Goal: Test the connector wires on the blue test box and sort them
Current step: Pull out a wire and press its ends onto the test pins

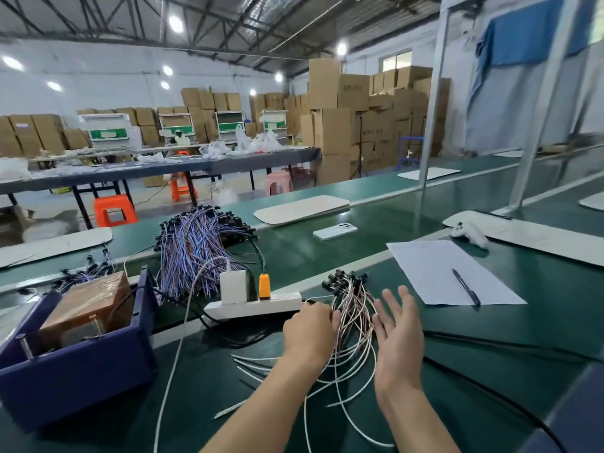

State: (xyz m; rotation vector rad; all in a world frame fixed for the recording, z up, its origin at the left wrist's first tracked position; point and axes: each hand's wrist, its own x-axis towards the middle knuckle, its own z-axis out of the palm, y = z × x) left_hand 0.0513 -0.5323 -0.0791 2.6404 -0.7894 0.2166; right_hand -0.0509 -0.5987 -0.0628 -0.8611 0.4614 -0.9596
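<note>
The blue test box [75, 364] stands at the near left of the green bench, with a brown block inside it. A loose bunch of white and pink connector wires [354, 315] with black plugs lies in front of me. My left hand [310, 331] rests on the left side of that bunch, fingers curled down onto the wires. On the bunch's right side my right hand [397, 325] is held flat with straight fingers, holding nothing. A big heap of purple connector wires [199, 243] lies behind the box.
A white power strip [255, 307] with a white charger and an orange plug lies just behind my left hand. A sheet of paper [447, 273] with a pen [465, 287] is to the right, a white phone [335, 231] farther back. Black cables cross the near right.
</note>
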